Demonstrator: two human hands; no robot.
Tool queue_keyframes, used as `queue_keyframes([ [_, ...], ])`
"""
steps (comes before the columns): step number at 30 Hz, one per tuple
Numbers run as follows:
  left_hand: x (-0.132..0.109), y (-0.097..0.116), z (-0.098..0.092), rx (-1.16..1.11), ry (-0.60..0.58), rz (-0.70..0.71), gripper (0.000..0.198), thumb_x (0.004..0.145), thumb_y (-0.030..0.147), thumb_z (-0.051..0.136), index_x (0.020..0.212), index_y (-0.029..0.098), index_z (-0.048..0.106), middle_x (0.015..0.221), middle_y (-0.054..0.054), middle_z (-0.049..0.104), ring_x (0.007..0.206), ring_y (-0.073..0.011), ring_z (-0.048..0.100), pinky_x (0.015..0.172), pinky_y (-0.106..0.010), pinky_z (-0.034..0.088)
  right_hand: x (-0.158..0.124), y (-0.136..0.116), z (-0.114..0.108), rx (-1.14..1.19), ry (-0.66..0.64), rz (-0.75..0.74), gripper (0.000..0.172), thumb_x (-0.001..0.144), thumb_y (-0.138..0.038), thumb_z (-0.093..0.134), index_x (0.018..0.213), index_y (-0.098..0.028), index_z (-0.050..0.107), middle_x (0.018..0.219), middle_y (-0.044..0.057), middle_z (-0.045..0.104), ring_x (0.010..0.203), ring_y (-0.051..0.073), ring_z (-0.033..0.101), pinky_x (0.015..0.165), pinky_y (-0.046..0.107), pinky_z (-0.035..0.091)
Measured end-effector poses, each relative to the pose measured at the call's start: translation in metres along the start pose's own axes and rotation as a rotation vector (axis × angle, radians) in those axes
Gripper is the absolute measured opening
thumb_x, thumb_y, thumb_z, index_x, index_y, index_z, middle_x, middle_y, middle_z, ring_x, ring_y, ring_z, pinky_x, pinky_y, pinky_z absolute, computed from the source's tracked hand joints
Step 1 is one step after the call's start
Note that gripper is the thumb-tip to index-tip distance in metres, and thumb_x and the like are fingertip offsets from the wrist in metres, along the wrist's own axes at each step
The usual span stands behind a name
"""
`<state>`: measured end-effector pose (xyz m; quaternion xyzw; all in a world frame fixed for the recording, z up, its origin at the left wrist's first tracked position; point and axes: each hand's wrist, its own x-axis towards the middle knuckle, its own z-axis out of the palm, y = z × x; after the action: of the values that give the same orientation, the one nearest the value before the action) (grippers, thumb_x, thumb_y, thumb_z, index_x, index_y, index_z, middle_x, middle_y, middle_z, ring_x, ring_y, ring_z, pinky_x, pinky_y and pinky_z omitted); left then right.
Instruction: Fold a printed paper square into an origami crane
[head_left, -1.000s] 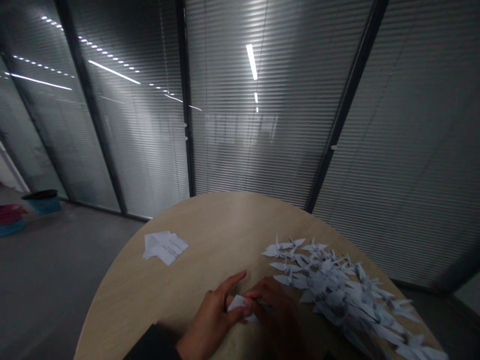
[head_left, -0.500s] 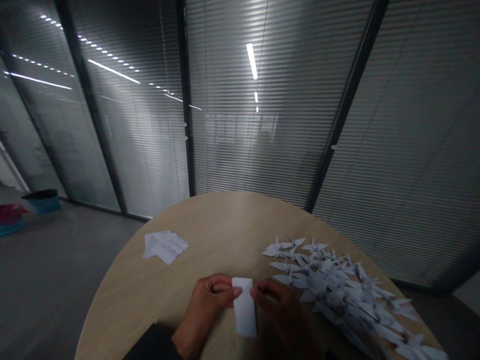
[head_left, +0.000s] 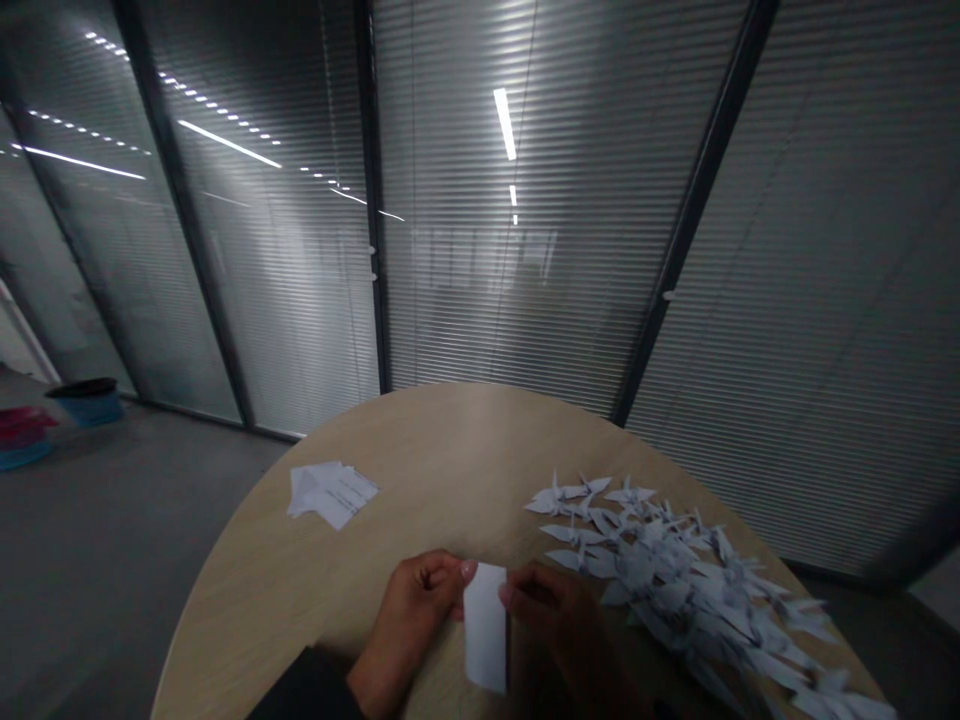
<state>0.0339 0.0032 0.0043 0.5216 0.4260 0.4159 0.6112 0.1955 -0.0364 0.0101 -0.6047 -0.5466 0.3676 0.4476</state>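
A narrow white folded paper (head_left: 486, 630) is held upright lengthwise near the table's front, between both hands. My left hand (head_left: 421, 598) pinches its upper left edge, thumb at the corner. My right hand (head_left: 547, 605) grips the upper right edge between thumb and fingers; its other fingers are curled and in shadow. Right of my right hand lies a large heap of folded white paper cranes (head_left: 675, 570). Farther off to the left, a few loose paper sheets (head_left: 334, 493) with printed text overlap one another.
The round wooden table (head_left: 450, 450) curves away toward a glass partition with blinds (head_left: 517, 300). On the floor at the far left stand a blue bin (head_left: 88, 404) with a dark liner and another bin with a red liner (head_left: 24, 428).
The folded paper has shifted slightly down and turned a little. My left thumb has slid up from the paper's face to its upper left corner. My right hand keeps its pinch.
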Motion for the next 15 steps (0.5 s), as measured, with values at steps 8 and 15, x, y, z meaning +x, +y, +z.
queue_keyframes([
  [8,-0.019,0.008,0.003,0.38,0.085,0.273,0.037,0.086,0.049,0.046,0.07,0.017,0.056,0.064,0.0,0.053,0.062,-0.0167,0.05,0.057,-0.026,0.037,0.002,0.005,0.007,0.148,-0.109,0.062,0.024,0.061,-0.04,0.062,0.058,-0.017,0.06,0.057,-0.002,0.056,0.06,0.015,0.05,0.059,0.025,0.037],
  [15,-0.021,0.006,0.002,0.495,0.044,0.35,0.033,0.091,0.041,0.038,0.072,0.019,0.052,0.067,-0.002,0.056,0.065,-0.0176,0.054,0.062,-0.027,0.039,-0.002,-0.005,0.005,0.131,-0.108,0.053,0.021,0.06,-0.039,0.061,0.054,-0.019,0.058,0.054,-0.003,0.054,0.058,0.014,0.049,0.059,0.025,0.037],
])
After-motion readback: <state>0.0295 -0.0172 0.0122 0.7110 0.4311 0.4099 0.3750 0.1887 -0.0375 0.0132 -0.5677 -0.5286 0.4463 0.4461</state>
